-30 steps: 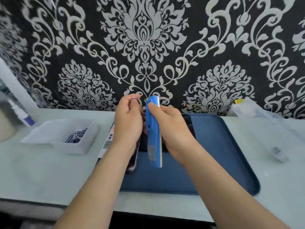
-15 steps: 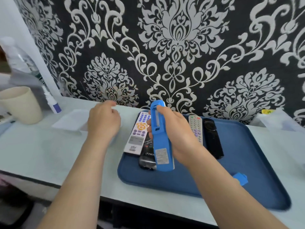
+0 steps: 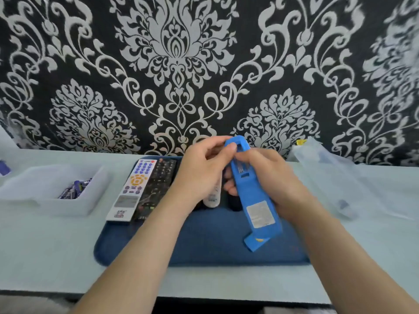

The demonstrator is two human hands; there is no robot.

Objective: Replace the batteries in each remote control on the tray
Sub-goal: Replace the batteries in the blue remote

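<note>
Blue remote (image 3: 254, 200) in hands (image 3: 201, 171), above tray (image 3: 204, 252) front

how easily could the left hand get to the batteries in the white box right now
Probably yes, once the left hand lets go of the blue remote: the batteries lie in the open box on that side, with only flat remotes between.

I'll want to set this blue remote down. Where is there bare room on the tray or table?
Free: the near half of the tray, between the white remote and the front rim, and the table in front of the white bin. Crowded: the tray's far end, where remotes lie packed beneath the left hand, right hand and blue remote.
</note>
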